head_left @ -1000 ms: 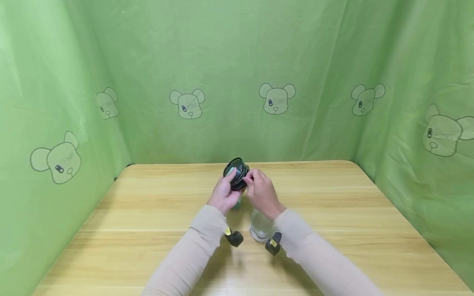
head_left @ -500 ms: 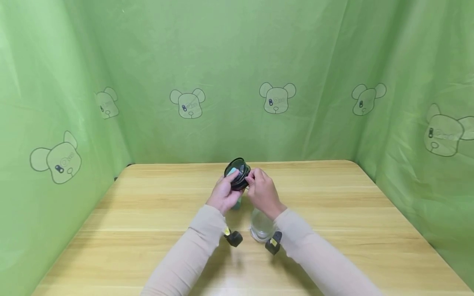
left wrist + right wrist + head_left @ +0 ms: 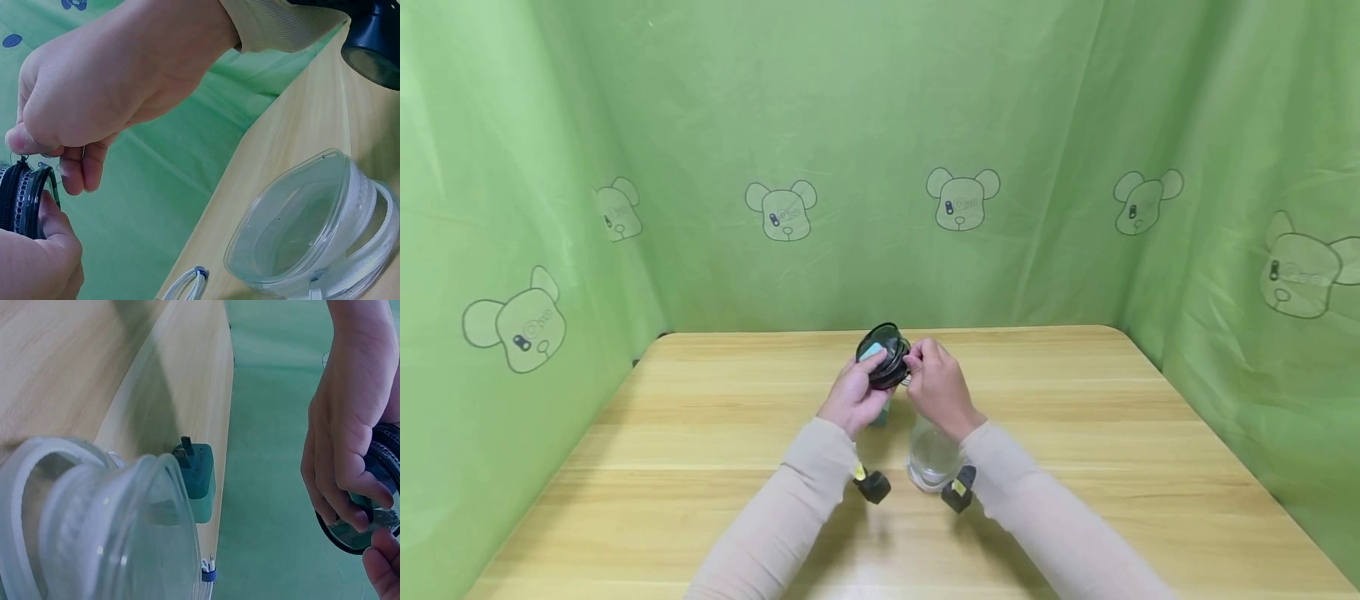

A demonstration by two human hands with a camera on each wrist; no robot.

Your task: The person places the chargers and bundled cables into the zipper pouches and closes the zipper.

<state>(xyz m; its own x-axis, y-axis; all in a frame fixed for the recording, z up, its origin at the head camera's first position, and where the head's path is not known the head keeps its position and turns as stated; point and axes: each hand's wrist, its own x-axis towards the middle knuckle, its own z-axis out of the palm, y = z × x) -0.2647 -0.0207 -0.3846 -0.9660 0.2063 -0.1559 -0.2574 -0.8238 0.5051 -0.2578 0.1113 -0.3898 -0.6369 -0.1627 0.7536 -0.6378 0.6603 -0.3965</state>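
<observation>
My left hand (image 3: 852, 396) holds a small round black-trimmed zip pouch (image 3: 28, 203), tilted and raised over the far part of the table. Its thumb lies across the pouch's clear face, where something pale teal shows. On the pouch's right side my right hand (image 3: 942, 383) pinches the zip pull (image 3: 23, 160) between thumb and finger. Nearer me stands a clear pouch with white zip trim (image 3: 294, 219), its flap hanging apart at the base. A green plug adapter (image 3: 201, 478) sits beyond it, partly behind my left hand in the head view.
A white cable with a blue tie (image 3: 187, 284) lies by the clear pouch. Black wrist cameras (image 3: 874, 486) hang under both forearms. The wooden table (image 3: 700, 483) ends at green curtains (image 3: 865, 108) behind and at the sides.
Both hands and the black pouch have shifted slightly right. The right hand still pinches the zip pull and has moved a little rightward. The clear pouch stays in place.
</observation>
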